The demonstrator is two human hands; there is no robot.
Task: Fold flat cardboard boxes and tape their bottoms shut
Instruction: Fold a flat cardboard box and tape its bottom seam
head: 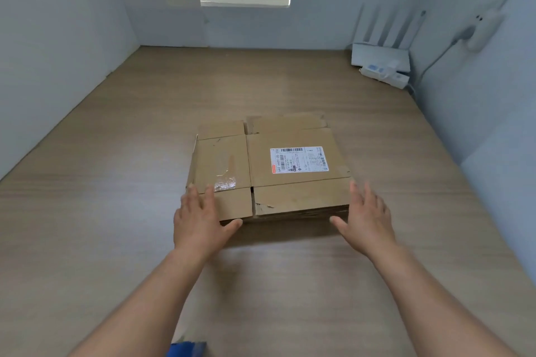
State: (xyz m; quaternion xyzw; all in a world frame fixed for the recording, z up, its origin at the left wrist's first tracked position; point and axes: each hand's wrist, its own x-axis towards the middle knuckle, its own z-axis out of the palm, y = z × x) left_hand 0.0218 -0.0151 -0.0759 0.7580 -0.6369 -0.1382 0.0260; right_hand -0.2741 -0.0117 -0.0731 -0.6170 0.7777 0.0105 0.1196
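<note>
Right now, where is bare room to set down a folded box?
Free: the wood between the cardboard stack and the left wall, and between the stack and the back wall. Crowded: the far right corner, with the router; the stack's near edge, with the left hand and right hand.

- The left grip (200, 220) sits just left of the frame's centre, palm down, its fingers straight and close together, pointing up the frame, the thumb spread out to the right.
- The right grip (367, 219) sits right of centre at about the same height, fingers straight and slightly splayed, thumb stretched to the left.
- The bare left forearm (136, 304) enters from the lower left and the bare right forearm (441, 298) from the lower right.
</note>
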